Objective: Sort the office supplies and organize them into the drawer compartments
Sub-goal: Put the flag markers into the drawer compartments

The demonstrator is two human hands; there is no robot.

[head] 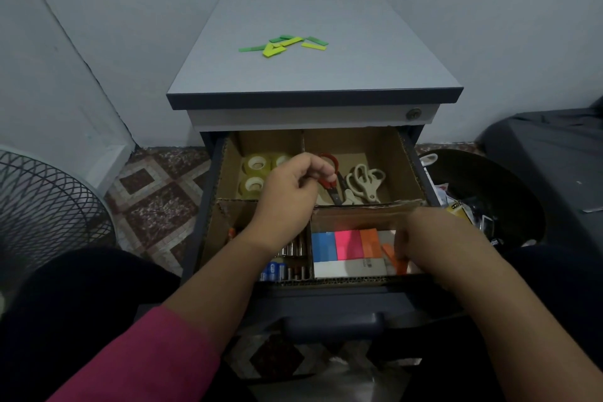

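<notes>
Four cardboard compartments are dividing the open drawer of a grey cabinet. Three rolls of clear tape are sitting in the far left compartment, and at least two pairs of scissors are lying in the far right one: a red-handled pair and a beige pair. Batteries are lying in the near left compartment; their number cannot be told. Sticky notes in blue, pink and orange are lying side by side in the near right compartment, over a white pad. Several green and yellow strips are lying scattered in a loose heap near the middle of the cabinet top.

The left hand is hovering over the centre divider, fingers curled into a loose fist; whether it is holding anything cannot be told. The right hand is reaching into the near right compartment, fingers pinching orange strips at the right edge of the notes.
</notes>
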